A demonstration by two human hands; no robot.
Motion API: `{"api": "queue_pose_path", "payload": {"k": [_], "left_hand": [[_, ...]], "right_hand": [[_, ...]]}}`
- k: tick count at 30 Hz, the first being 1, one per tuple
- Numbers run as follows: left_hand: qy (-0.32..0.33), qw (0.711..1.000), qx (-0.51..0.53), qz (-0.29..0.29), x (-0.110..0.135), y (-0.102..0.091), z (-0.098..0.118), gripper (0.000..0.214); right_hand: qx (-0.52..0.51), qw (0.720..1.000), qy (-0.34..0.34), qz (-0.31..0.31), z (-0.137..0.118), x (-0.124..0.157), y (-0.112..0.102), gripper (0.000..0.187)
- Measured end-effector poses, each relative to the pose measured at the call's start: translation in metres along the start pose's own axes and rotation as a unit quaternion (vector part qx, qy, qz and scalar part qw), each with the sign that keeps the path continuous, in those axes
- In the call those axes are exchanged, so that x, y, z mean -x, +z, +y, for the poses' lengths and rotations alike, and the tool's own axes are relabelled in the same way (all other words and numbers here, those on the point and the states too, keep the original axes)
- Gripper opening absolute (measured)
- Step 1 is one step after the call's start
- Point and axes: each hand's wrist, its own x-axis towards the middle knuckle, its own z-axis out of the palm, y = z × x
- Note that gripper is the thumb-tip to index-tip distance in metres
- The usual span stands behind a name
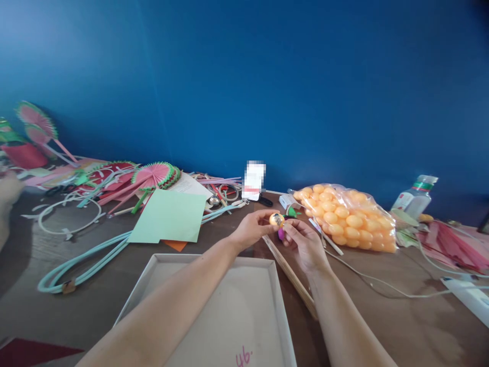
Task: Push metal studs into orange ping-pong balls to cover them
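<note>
My left hand [249, 230] is closed round a small orange ball [275, 219], thumb and fingers on its left side. The ball has a dark and silvery patch on its face. My right hand [307, 245] is pinched against the ball's lower right edge; what lies between its fingertips is too small to make out. A small purple piece [281, 234] shows just below the ball, by the right fingers. Both hands are raised past the far edge of a shallow white box lid [244, 306], which has a pink handwritten number inside.
A clear bag of orange balls [347, 219] lies right of my hands, near a bottle [414, 198]. Wooden sticks [292, 278] lie beside the lid. Green card [168, 216], pale blue tubes [87, 260] and paper fans [156, 176] are left. Another person's hand [9, 191] shows far left.
</note>
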Motion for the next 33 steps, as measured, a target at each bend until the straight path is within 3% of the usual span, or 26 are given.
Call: {"api": "queue_pose_path", "payload": {"k": [33], "left_hand": [[0.027,0.999,-0.043,0.01,0.0035,0.0033,0.0057,0.05]], "right_hand": [[0.028,1.0,0.011,0.004,-0.0028,0.0004,-0.0003,0.02]]}}
